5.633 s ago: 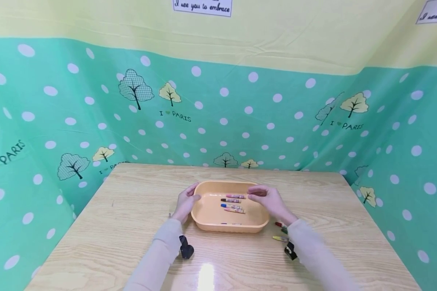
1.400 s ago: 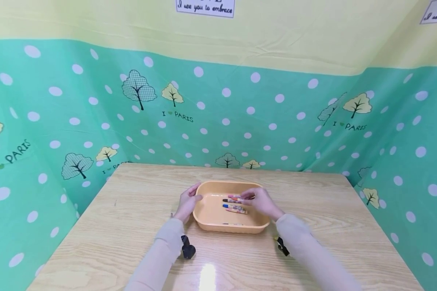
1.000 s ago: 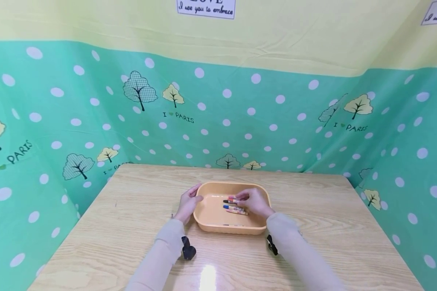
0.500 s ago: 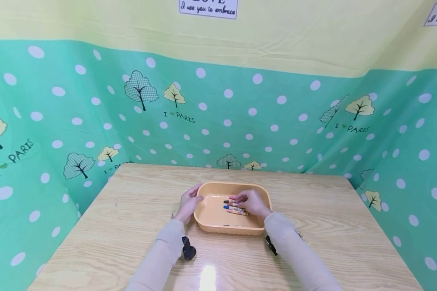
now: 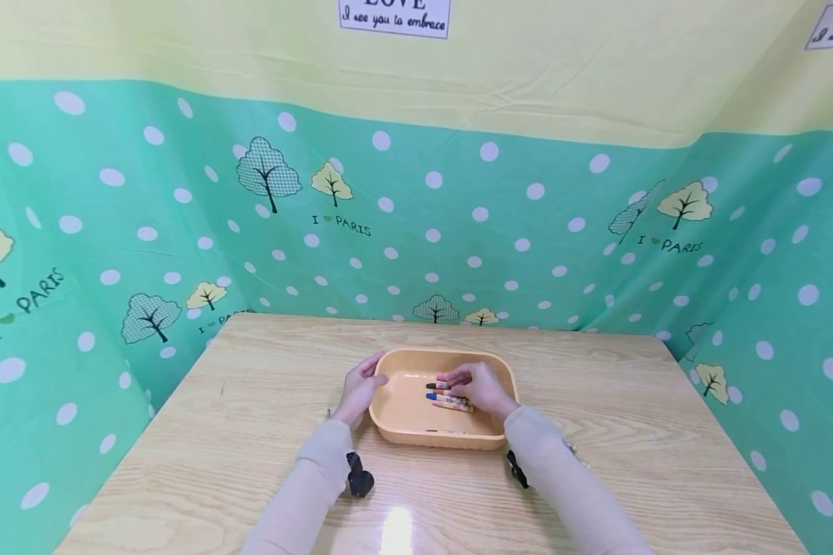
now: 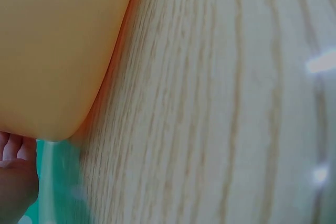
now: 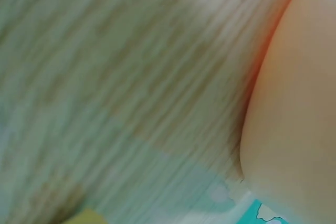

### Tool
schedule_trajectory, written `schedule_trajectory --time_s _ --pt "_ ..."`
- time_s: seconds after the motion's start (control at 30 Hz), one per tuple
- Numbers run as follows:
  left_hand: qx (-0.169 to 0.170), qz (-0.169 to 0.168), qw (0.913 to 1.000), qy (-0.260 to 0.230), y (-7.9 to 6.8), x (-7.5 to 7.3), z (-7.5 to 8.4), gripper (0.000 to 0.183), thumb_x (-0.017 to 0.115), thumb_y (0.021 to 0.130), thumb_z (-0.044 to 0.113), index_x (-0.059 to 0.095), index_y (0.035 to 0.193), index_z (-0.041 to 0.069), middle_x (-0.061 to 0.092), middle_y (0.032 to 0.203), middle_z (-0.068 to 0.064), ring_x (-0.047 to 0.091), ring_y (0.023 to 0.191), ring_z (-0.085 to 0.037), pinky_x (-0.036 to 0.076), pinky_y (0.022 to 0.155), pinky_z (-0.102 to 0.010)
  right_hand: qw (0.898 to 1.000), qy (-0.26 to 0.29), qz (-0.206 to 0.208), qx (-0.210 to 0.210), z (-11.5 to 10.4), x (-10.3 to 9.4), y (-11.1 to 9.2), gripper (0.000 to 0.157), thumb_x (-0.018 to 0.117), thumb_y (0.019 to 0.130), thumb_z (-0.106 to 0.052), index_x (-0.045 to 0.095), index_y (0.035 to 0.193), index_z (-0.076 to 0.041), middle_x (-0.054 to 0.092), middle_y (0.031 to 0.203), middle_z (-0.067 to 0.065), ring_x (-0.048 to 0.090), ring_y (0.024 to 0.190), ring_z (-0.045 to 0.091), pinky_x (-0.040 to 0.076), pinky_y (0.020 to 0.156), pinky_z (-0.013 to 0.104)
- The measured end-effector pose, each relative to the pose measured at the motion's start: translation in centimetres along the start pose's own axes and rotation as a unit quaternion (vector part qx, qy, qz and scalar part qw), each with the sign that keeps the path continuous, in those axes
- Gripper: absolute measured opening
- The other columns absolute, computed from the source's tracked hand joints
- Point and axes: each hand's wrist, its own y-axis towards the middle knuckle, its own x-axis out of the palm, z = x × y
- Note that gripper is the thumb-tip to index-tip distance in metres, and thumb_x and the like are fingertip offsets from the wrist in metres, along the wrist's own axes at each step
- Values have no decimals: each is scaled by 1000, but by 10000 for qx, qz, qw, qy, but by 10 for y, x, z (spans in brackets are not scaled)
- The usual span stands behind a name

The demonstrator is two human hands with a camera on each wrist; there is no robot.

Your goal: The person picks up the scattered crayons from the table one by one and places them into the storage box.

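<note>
Your left hand [image 5: 358,393] grips the orange tray [image 5: 439,440]; your right hand [image 5: 484,388], fingers nearly together, pinches a red-tipped crayon [image 5: 441,391] inside.

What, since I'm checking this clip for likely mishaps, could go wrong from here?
The right hand, pinching a red-tipped crayon close between the black-tipped crayon and the blue-tipped crayon, might knock these neighbours askew. The left hand grips only the left end of the tray, so a bump from the right sleeve could swivel it. That sleeve also partly hides small items on the table and might brush them aside.
</note>
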Motion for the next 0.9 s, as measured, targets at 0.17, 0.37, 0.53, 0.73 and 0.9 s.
schedule_trajectory --time_s 0.17,0.37,0.53,0.73,0.9 --pt "27 41 10000 -4 0 0 0 57 53 79 -4 46 134 8 45 137 -17 46 124 -31 41 103 -38 9998 197 49 -16 0 -3 0 23 66 77 2 67 100 -1 68 88 6 62 80 14 55 75 26" --pt "29 7 10000 22 0 -1 0 57 53 79 -4 45 135 8 45 138 -17 45 124 -31 41 104 -38 9992 348 204 -33 -2 -14 -6 25 67 76 0 67 101 -6 69 91 3 63 85 13 55 80 27" --pt "29 27 10000 8 0 -1 0 57 53 79 -3 45 135 8 45 138 -17 46 124 -31 41 103 -38 9987 330 366 -111 -5 -35 -20 28 68 76 -1 67 104 -5 69 97 7 64 90 18 55 81 29" --pt "6 7 10000 -11 0 0 1 57 54 79 -4 45 134 8 44 138 -16 45 125 -30 41 104 -37 9987 210 448 -107 1 -62 -39 28 67 79 -4 65 106 -1 68 102 12 64 92 21 56 79 28" --pt "-3 4 10000 -50 0 0 2 57 54 79 -4 46 134 8 44 138 -16 44 126 -29 41 104 -37 9986 76 492 -176 5 -78 -54 28 66 79 -3 64 107 3 67 103 16 64 92 23 56 77 26"
